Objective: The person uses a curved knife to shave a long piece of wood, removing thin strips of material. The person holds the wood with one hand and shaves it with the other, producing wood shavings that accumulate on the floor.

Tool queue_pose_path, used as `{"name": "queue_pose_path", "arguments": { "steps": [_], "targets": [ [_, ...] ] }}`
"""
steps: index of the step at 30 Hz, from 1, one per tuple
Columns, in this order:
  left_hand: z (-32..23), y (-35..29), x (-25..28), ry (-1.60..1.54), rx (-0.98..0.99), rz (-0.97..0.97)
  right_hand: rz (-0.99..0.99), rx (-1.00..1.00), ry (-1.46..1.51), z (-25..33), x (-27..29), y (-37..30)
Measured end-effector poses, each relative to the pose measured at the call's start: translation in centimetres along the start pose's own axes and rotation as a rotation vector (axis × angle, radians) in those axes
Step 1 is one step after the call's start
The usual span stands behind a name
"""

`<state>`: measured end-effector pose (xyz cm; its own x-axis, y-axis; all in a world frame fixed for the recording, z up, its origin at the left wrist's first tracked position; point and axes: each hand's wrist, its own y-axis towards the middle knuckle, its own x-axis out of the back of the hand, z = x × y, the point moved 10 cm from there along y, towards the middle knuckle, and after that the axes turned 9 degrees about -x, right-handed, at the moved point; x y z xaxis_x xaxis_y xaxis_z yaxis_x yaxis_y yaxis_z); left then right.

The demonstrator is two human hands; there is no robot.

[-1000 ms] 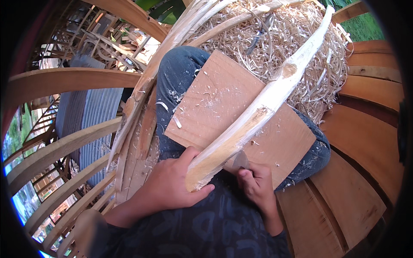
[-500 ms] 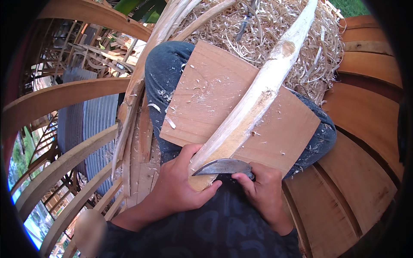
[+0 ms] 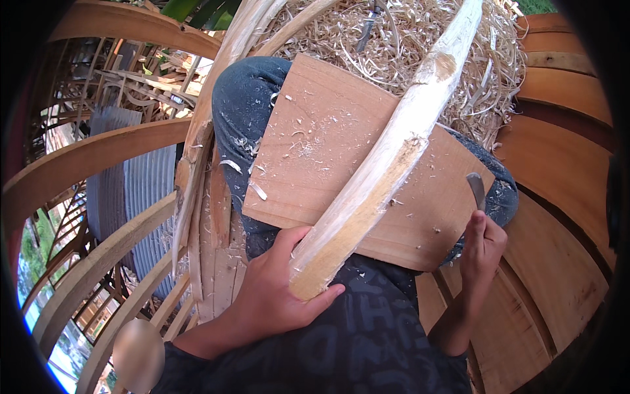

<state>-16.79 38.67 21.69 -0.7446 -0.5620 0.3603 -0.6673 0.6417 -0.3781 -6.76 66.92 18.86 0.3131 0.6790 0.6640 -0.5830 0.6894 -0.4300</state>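
Observation:
A long, pale, peeled wooden pole slants across my lap, its near end cut to a yellowish face. My left hand is wrapped round that near end, thumb on one side and fingers on the other. Under the pole a flat square board rests over my legs, sprinkled with small shavings. Off to the right, apart from the pole, my right hand grips a curved-blade knife with the blade pointing up. The knife's handle is hidden inside the fist.
A big heap of curly wood shavings lies beyond my knees, with another metal blade on it. Long rough wooden strips run along my left. Curved slats rise at the left, and wide brown planks line the right.
My right hand has swung the knife away from the pole's near end, out to the right and upward. My left hand still grips the pole in nearly the same place.

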Motion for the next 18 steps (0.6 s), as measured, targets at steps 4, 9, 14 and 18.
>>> {"name": "queue_pose_path", "arguments": {
  "steps": [4,9,14,18],
  "targets": [
    [-1.0,0.8,0.1,0.031,-0.044,0.001,0.429,0.177,-0.084,5.9,-7.1,-6.3],
    [-0.6,0.6,0.0,0.020,-0.064,-0.024,0.426,0.283,-0.236,6.3,-8.9,-7.2],
    [-0.9,0.8,-0.3,0.035,-0.093,-0.005,0.233,0.343,-0.303,6.4,-7.2,-6.0],
    [-0.5,-0.2,-0.2,-0.025,-0.034,-0.009,-0.002,-0.065,-0.223,2.4,-2.6,-1.6]
  ]
}}
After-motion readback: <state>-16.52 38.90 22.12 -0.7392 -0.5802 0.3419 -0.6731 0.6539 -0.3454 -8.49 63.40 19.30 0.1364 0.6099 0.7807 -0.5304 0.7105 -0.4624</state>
